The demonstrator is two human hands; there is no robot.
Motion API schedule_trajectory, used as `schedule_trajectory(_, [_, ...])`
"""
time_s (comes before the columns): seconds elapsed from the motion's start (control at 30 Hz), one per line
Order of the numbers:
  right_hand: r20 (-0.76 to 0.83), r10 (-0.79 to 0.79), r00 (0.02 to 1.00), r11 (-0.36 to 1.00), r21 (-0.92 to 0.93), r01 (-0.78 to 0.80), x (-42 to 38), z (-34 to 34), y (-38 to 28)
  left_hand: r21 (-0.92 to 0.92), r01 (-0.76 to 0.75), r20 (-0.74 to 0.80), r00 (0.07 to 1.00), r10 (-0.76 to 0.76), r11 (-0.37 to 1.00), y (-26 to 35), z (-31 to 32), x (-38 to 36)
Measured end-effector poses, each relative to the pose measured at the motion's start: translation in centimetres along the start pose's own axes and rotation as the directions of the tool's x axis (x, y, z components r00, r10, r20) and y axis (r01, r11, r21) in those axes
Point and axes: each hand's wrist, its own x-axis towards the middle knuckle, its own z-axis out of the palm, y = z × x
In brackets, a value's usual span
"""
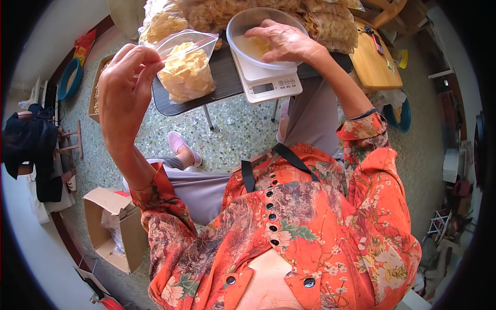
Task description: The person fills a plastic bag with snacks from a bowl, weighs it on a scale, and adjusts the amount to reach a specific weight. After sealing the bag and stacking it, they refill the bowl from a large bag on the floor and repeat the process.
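My left hand (124,85) pinches the upper left edge of a clear zip bag (188,67) between thumb and fingers. Pale yellow, flat dried pieces fill the bag, which stands on a dark folding table (170,107). My right hand (289,42) reaches over the rim into a translucent plastic bowl (235,31), fingers and thumb apart. A few pale pieces (258,47) lie in the bowl beneath the fingers, partly hidden by them. The bowl sits on a white digital kitchen scale (276,93); its display is too small to read.
Filled bags (330,31) are piled along the back of the table. To the right stands a wooden stool (374,67) with a red-handled tool. An open cardboard box (116,227) rests on the speckled floor at left, and another person (39,150) sits beyond it.
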Motion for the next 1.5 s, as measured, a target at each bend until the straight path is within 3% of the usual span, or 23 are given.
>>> schedule_trajectory(0.4, [-0.064, -0.039, 0.997, 0.998, 0.053, 0.043, 0.3, 1.0, 0.0, 0.01, 0.013, 0.041, 0.999, -0.013, 1.0, -0.4, 0.0, -0.1])
schedule_trajectory(0.6, [-0.227, -0.093, 0.97, 0.979, 0.157, 0.13, 0.6, 1.7, 0.5, 0.031, 0.013, 0.033, 0.999, -0.014, 0.999, 0.1, 0.0, 0.1])
schedule_trajectory(0.8, [-0.251, -0.074, 0.965, 0.965, 0.226, 0.133, 0.8, 0.8, 0.9, 0.052, -0.021, 0.029, 0.999, 0.02, 0.998, 0.0, -0.1, 0.0])
schedule_trajectory(0.87, [-0.226, 0.027, 0.974, 0.913, 0.403, 0.068, 0.6, -0.7, 1.0, 0.048, -0.016, 0.024, 1.0, 0.015, 0.999, 0.1, 0.0, -0.1])
schedule_trajectory(1.03, [-0.21, 0.064, 0.976, 0.915, 0.402, 0.026, -0.5, -2.7, 2.2, 0.016, -0.035, -0.023, 0.999, 0.036, 0.999, 0.1, 0.4, 0.0])
schedule_trajectory(1.1, [-0.222, 0.066, 0.973, 0.788, 0.61, 0.086, -0.6, -3.6, 2.0, 0.002, -0.04, -0.036, 0.999, 0.04, 0.999, 0.2, 0.5, 0.0])
schedule_trajectory(1.17, [-0.217, 0.064, 0.974, 0.749, 0.656, 0.097, -0.6, -5.0, 1.0, 0.024, -0.028, -0.018, 0.999, 0.029, 0.999, 0.1, 0.8, -0.1])
schedule_trajectory(1.23, [-0.343, 0.091, 0.935, 0.675, 0.711, 0.196, -0.2, -6.6, -1.7, 0.058, -0.009, -0.003, 1.0, 0.009, 0.998, 0.1, 0.8, -0.1])
schedule_trajectory(1.37, [-0.512, 0.055, 0.857, 0.66, 0.663, 0.353, 0.4, -9.1, -10.2, 0.047, -0.064, -0.026, 0.998, 0.065, 0.997, 0.3, 1.2, 0.0])
schedule_trajectory(1.43, [-0.687, -0.188, 0.702, 0.748, 0.363, 0.555, 2.5, -7.1, -11.4, 0.022, -0.054, -0.066, 0.996, 0.055, 0.998, 0.4, 1.3, 0.1])
schedule_trajectory(1.5, [-0.713, -0.354, 0.605, 0.714, 0.211, 0.667, 3.6, -6.2, -12.5, 0.026, -0.05, -0.065, 0.997, 0.052, 0.998, 0.5, 1.0, 0.1])
